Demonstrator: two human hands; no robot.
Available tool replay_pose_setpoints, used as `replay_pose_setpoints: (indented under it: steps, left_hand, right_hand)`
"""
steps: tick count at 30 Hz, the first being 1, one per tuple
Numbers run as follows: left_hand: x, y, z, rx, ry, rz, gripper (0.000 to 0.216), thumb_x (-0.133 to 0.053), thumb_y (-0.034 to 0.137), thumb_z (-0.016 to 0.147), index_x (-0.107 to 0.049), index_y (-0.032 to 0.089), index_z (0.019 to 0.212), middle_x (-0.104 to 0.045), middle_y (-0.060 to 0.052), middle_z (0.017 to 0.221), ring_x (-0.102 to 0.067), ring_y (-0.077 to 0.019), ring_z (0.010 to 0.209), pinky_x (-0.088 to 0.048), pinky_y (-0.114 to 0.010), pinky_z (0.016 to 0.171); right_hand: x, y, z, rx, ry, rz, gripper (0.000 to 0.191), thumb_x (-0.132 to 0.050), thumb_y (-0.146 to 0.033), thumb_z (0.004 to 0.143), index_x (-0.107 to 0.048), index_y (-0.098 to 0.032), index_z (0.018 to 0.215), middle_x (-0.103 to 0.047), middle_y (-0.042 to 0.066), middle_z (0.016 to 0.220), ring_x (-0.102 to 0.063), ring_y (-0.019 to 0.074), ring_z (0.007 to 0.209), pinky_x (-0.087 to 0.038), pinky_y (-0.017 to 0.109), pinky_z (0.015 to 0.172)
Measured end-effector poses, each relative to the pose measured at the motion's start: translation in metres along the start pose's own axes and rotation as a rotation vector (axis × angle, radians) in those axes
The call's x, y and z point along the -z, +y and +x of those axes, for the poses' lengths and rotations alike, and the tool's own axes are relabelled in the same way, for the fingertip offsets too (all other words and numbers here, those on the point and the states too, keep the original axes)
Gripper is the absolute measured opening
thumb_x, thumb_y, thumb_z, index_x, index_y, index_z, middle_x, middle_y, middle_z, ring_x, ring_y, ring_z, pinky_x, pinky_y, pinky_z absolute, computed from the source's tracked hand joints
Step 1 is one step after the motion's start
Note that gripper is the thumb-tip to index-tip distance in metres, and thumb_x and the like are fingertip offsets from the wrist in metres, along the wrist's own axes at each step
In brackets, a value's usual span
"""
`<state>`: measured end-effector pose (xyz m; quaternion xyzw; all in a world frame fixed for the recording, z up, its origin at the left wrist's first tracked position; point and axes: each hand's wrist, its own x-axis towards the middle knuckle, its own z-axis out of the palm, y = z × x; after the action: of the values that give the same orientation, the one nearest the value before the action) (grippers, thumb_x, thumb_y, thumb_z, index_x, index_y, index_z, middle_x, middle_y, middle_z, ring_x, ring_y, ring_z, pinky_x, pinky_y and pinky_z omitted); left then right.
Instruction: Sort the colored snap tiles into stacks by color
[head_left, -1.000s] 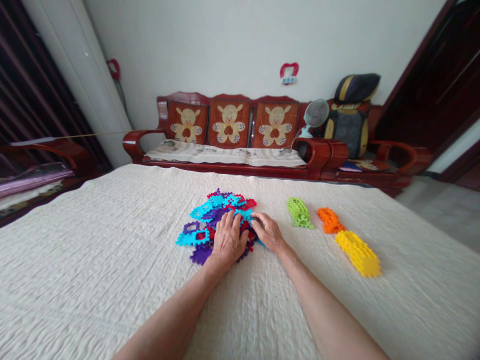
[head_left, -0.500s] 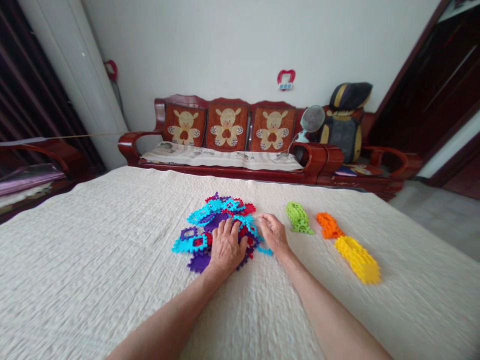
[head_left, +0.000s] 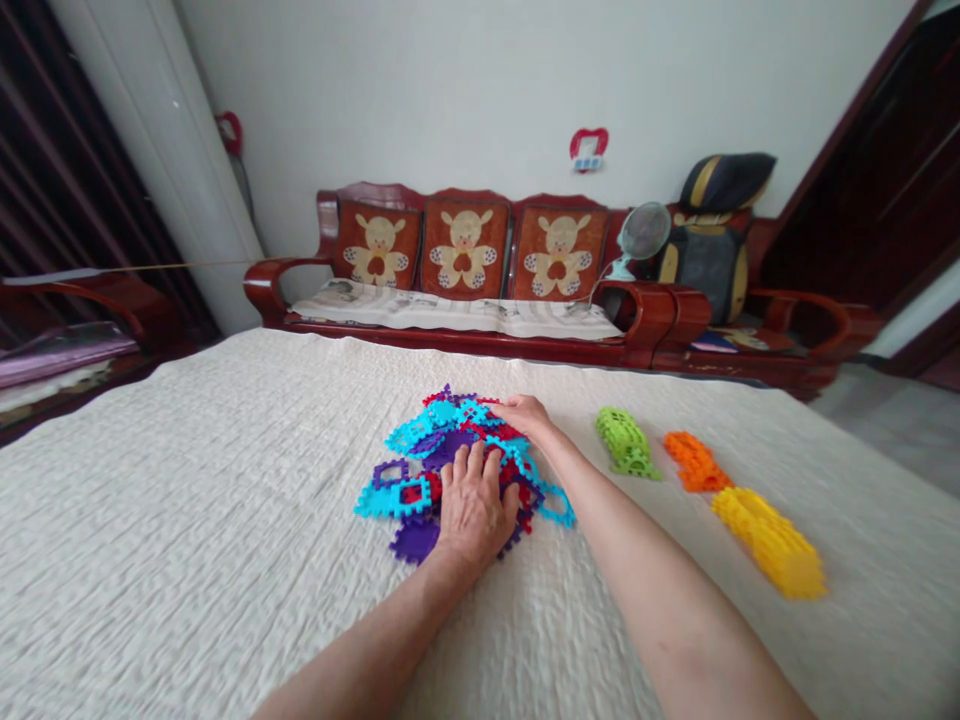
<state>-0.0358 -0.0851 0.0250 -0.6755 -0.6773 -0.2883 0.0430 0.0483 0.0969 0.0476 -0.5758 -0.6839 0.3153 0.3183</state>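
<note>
A loose heap of flat, notched plastic building pieces lies on the cream quilted cover: light blue ones (head_left: 411,434), purple ones (head_left: 415,541) and red ones (head_left: 501,431). My left hand (head_left: 475,503) rests palm down on the near right part of the heap, fingers spread, hiding the pieces beneath. At the far right edge of the heap, my right hand (head_left: 527,414) reaches across with fingers stretched to the left, touching or just over red and light blue pieces. Its fingertips are small and partly hidden, and no piece shows lifted in it.
Right of the heap lie rows of green pieces (head_left: 627,441), orange pieces (head_left: 695,462) and yellow pieces (head_left: 770,543). Past the far edge of the quilted cover (head_left: 225,480) stands a wooden sofa (head_left: 442,343) with bear cushions and a small fan (head_left: 645,232).
My right hand has moved from beside the heap to its far right edge, its fingers now straighter. My left hand stays on the pieces. The view has turned slightly left.
</note>
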Motion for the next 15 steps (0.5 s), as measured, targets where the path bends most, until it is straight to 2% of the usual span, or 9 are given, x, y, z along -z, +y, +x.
replay_pose_setpoints:
  steps: [6, 10, 12, 15]
  left_hand:
    - [0.001, 0.001, 0.000, 0.010, -0.017, 0.004, 0.049, -0.052, 0.040, 0.088, -0.051, 0.022, 0.132, -0.047, -0.012, 0.143, -0.038, -0.0360, 0.132, -0.036, -0.054, 0.103]
    - [0.005, 0.004, 0.000, 0.035, -0.045, 0.023, 0.049, -0.050, 0.038, 0.089, -0.049, 0.022, 0.135, -0.046, -0.010, 0.144, -0.036, -0.0330, 0.134, -0.035, -0.051, 0.105]
    - [0.006, 0.005, 0.001, 0.043, -0.059, 0.028, 0.048, -0.051, 0.038, 0.089, -0.050, 0.022, 0.134, -0.045, -0.010, 0.145, -0.036, -0.0325, 0.134, -0.034, -0.051, 0.106]
    - [0.008, 0.005, 0.001, 0.043, -0.071, 0.032, 0.048, -0.050, 0.038, 0.089, -0.050, 0.023, 0.134, -0.044, -0.009, 0.146, -0.035, -0.0325, 0.135, -0.034, -0.050, 0.106]
  right_hand:
    - [0.006, 0.002, -0.016, -0.029, -0.050, 0.177, 0.017, -0.069, -0.030, 0.062, -0.061, -0.019, 0.070, -0.058, -0.006, 0.052, -0.054, 0.0110, 0.051, -0.041, 0.021, 0.050]
    - [0.013, 0.009, -0.030, 0.024, -0.042, 0.327, 0.019, -0.064, -0.035, 0.065, -0.056, -0.020, 0.073, -0.059, -0.006, 0.058, -0.053, 0.0099, 0.052, -0.042, 0.021, 0.052]
    - [0.014, 0.017, -0.035, 0.064, 0.019, 0.387, 0.022, -0.062, -0.039, 0.066, -0.054, -0.021, 0.076, -0.060, -0.005, 0.063, -0.055, 0.0116, 0.055, -0.044, 0.023, 0.055]
    - [0.011, 0.028, -0.041, 0.114, 0.186, 0.319, 0.026, -0.057, -0.045, 0.069, -0.052, -0.022, 0.081, -0.064, -0.002, 0.071, -0.059, 0.0158, 0.066, -0.048, 0.028, 0.065]
